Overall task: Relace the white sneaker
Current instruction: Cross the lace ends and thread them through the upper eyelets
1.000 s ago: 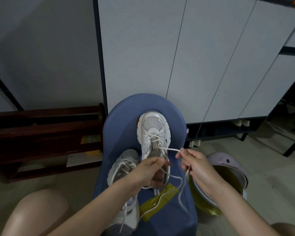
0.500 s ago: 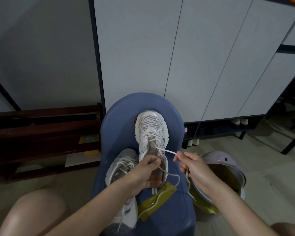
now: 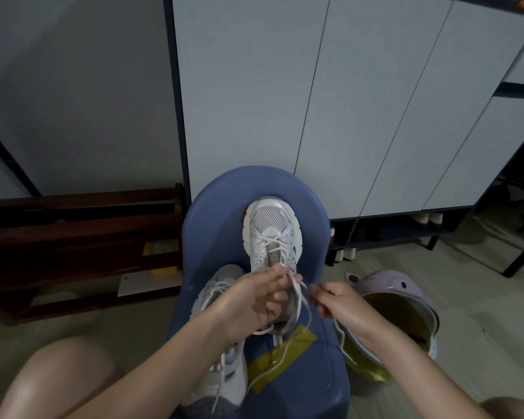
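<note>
White lace runs between the grips: left hand pinches it at the sneaker, right hand pinches beside, toe beyond.

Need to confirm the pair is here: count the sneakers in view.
2. One white sneaker lies toe-away on the blue seat; the second sneaker lies beside it, nearer, partly hidden under the left forearm.

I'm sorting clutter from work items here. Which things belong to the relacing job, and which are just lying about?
In the job:
- white sneaker on the blue stool
- its shoelace
- left hand at the sneaker's collar
- right hand pinching the lace

Lying about:
- second sneaker
- yellow tape strip
- lilac bin
- wooden rack
</note>
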